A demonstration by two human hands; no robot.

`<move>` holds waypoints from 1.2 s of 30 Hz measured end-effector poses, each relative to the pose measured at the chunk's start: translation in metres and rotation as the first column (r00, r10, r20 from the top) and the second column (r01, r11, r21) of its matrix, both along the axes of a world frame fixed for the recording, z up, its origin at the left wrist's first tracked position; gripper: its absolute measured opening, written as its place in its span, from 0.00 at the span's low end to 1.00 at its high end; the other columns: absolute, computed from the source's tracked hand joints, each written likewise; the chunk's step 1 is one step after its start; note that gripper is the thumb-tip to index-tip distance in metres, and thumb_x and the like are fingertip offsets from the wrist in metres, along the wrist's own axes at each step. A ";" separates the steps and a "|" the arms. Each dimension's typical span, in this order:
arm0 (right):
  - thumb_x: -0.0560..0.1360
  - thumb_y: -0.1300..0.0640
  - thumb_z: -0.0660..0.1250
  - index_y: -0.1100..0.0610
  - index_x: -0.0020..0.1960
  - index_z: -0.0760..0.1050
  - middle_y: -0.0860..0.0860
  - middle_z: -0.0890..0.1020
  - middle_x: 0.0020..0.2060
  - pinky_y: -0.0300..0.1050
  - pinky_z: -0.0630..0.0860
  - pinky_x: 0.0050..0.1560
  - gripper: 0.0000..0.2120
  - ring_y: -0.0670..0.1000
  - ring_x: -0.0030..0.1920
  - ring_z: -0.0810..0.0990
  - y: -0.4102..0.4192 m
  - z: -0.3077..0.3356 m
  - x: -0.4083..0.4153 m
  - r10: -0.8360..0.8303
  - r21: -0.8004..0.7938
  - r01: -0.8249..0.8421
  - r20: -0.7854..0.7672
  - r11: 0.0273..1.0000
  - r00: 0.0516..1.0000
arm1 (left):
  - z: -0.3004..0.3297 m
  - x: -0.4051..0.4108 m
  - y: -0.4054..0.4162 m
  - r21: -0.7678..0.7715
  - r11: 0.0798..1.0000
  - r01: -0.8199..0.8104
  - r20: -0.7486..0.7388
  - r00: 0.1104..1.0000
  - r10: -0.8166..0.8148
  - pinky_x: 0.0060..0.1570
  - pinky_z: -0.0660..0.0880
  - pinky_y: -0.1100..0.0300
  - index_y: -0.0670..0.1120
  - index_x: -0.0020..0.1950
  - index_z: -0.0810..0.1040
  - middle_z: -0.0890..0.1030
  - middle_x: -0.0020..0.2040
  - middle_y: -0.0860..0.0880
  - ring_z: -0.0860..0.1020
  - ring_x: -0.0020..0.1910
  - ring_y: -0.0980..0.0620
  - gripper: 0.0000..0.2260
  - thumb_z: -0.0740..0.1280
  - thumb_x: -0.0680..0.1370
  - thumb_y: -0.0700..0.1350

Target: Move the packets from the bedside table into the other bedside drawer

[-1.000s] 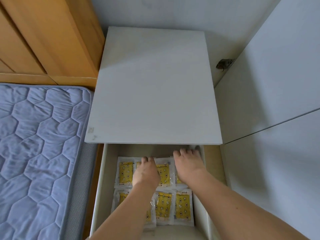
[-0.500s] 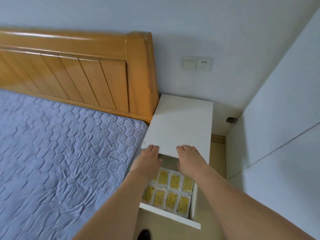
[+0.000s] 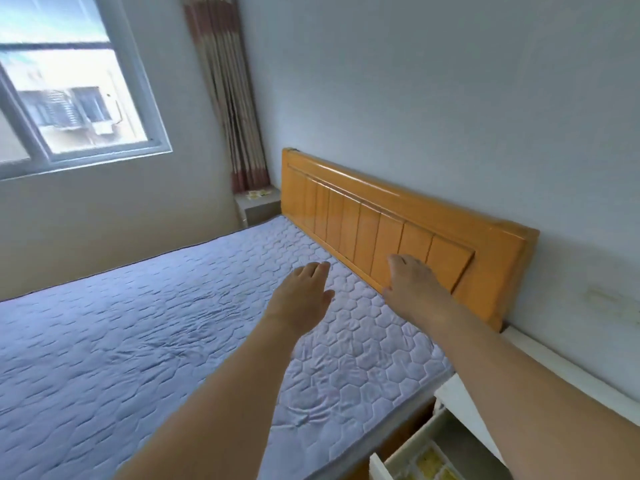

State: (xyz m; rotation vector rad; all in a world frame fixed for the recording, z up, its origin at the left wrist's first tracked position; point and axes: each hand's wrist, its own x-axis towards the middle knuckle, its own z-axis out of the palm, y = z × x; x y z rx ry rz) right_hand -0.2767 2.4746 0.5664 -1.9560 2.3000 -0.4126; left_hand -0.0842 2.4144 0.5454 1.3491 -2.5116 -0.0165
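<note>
The bed (image 3: 166, 341) fills most of the view, with the far bench (image 3: 258, 202) beside its headboard (image 3: 398, 233) carrying a few small yellow packets (image 3: 257, 193), and the open drawer (image 3: 408, 452) at the lower right already holds several. The left hand (image 3: 299, 294) and the right hand (image 3: 410, 282) hover over the mattress, each grip released and holding nothing. The packets look thin, light and a little slippery, so it seems best to pinch them at a sealed edge.

A pale lavender quilted mattress (image 3: 145, 341) bears a hexagon stitch pattern beside the orange wooden headboard (image 3: 398, 233). Left of that headboard hangs a beige, red-banded striped curtain (image 3: 228, 109); yellow packets (image 3: 429, 464) lie below it.
</note>
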 end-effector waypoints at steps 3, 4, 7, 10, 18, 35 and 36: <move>0.79 0.56 0.58 0.59 0.73 0.59 0.56 0.67 0.68 0.50 0.64 0.67 0.24 0.59 0.67 0.65 -0.017 0.032 0.089 0.145 -0.025 -0.145 0.004 0.989 0.989 | 0.031 0.096 0.005 -0.062 0.989 -0.137 -0.005 0.991 0.137 0.69 0.65 0.52 0.46 0.76 0.60 0.67 0.74 0.47 0.66 0.71 0.44 0.24 0.60 0.82 0.51; 0.79 0.56 0.59 0.59 0.72 0.60 0.56 0.67 0.68 0.50 0.64 0.67 0.23 0.58 0.67 0.66 -0.020 0.042 0.121 0.196 -0.043 -0.196 -0.001 0.980 0.981 | 0.041 0.130 0.009 -0.080 0.981 -0.179 -0.004 0.984 0.179 0.69 0.64 0.52 0.45 0.76 0.61 0.67 0.74 0.46 0.66 0.71 0.44 0.24 0.60 0.82 0.51; 0.78 0.56 0.60 0.60 0.71 0.63 0.57 0.69 0.68 0.49 0.63 0.68 0.23 0.57 0.68 0.67 -0.021 0.066 0.227 0.343 -0.093 -0.343 -0.012 0.935 0.939 | 0.065 0.237 0.031 -0.141 0.943 -0.301 -0.005 0.953 0.304 0.70 0.63 0.53 0.44 0.76 0.61 0.68 0.73 0.45 0.66 0.71 0.43 0.24 0.60 0.82 0.51; 0.77 0.56 0.62 0.61 0.71 0.64 0.58 0.70 0.68 0.49 0.65 0.68 0.24 0.57 0.68 0.68 -0.010 0.087 0.340 0.498 -0.142 -0.494 -0.009 0.858 0.867 | 0.089 0.350 0.068 -0.198 0.893 -0.403 0.019 0.910 0.415 0.72 0.60 0.53 0.45 0.76 0.60 0.66 0.75 0.46 0.66 0.72 0.44 0.24 0.59 0.82 0.51; 0.77 0.54 0.64 0.55 0.77 0.58 0.52 0.62 0.75 0.45 0.60 0.72 0.30 0.53 0.74 0.62 0.049 0.156 0.625 0.764 -0.283 -0.727 0.035 0.626 0.644 | 0.160 0.642 0.201 -0.360 0.729 -0.582 0.091 0.756 0.648 0.71 0.59 0.54 0.44 0.77 0.61 0.65 0.75 0.46 0.65 0.72 0.44 0.25 0.59 0.82 0.53; 0.76 0.57 0.64 0.60 0.70 0.66 0.57 0.70 0.68 0.52 0.69 0.66 0.23 0.59 0.67 0.69 0.070 0.181 1.072 0.941 -0.310 -0.897 -0.027 0.314 0.339 | 0.199 1.037 0.313 -0.279 0.399 -0.873 -0.067 0.433 0.899 0.68 0.63 0.55 0.46 0.77 0.60 0.62 0.77 0.50 0.63 0.74 0.49 0.25 0.58 0.82 0.52; 0.76 0.57 0.64 0.60 0.70 0.65 0.57 0.69 0.68 0.53 0.68 0.66 0.24 0.59 0.68 0.68 0.070 0.184 1.098 0.950 -0.319 -0.904 -0.024 0.287 0.310 | 0.203 1.056 0.316 -0.295 0.390 -0.872 -0.042 0.420 0.907 0.68 0.63 0.55 0.47 0.77 0.59 0.62 0.77 0.50 0.63 0.74 0.50 0.25 0.58 0.82 0.53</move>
